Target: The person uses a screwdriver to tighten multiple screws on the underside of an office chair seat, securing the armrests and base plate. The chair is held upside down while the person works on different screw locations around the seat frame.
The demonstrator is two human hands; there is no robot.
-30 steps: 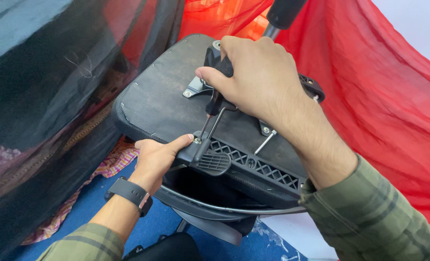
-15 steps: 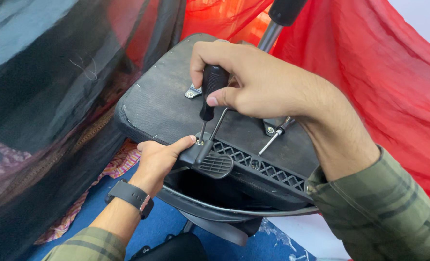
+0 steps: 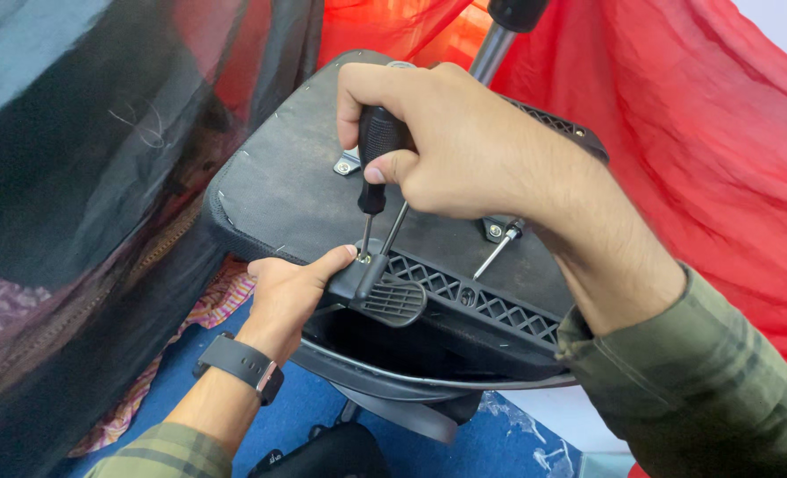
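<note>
An office chair lies tipped over with the dark underside of its seat (image 3: pixel 292 190) facing me. My right hand (image 3: pixel 464 146) is wrapped around the black handle of a screwdriver (image 3: pixel 374 164), whose tip stands on a screw at the seat's front edge. My left hand (image 3: pixel 287 296) grips that edge from below, thumb pressed beside the screw, next to a black ribbed lever paddle (image 3: pixel 393 301). A black latticed mechanism plate (image 3: pixel 482 301) runs along the seat. A loose metal rod (image 3: pixel 497 252) sticks out beneath my right wrist.
A dark glossy mesh backrest (image 3: pixel 92 177) fills the left side. Red cloth (image 3: pixel 703 150) hangs behind and to the right. The chair's gas-lift column (image 3: pixel 495 44) rises at the top. Blue floor (image 3: pixel 300 416) and a patterned fabric strip (image 3: pixel 190 341) lie below.
My right hand has shifted left and lifted upright on the screwdriver, bringing its tip onto the screw by my left thumb. The left hand has stayed on the seat edge.
</note>
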